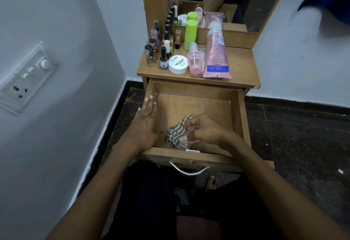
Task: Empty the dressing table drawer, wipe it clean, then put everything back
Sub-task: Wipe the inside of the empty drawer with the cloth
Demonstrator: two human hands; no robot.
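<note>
Head view: drawer (197,90) pulled open; right hand (205,130) fingers pinching crumpled checked cloth (176,135); left hand (146,120) fingers straight, together.

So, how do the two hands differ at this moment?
The left hand lies flat with straight fingers on the left wall of the drawer; the right hand has curled fingers gripping the checked cloth. The left holds nothing, the right holds the cloth. Both are at the open drawer.

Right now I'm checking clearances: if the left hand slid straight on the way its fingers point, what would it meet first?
Probably the drawer back corner: the left hand lies along its left wall, pointing toward the back; depth is uncertain.
</note>
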